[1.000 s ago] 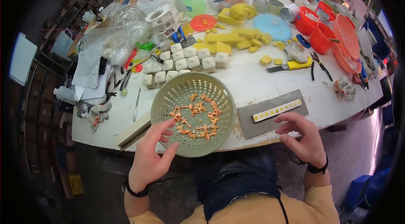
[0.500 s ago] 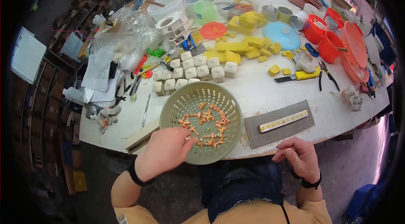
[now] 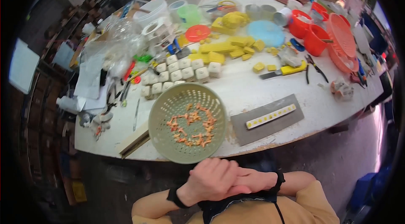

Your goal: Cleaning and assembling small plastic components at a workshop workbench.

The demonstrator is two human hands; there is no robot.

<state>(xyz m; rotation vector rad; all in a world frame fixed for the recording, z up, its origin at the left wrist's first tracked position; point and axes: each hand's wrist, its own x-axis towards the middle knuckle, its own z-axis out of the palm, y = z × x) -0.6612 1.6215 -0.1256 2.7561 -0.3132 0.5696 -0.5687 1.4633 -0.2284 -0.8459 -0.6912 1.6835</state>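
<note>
Your left hand lies over your right hand, both off the table w/ nothing gripped, while the green colander of small orange bits sits at the table's near edge, w/in easy reach

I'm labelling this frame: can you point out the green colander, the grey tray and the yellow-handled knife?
green colander (image 3: 162, 114), head view, bare left inner wall.
grey tray (image 3: 270, 129), head view, bare lower surface.
yellow-handled knife (image 3: 293, 70), head view, yellow handle.
</note>
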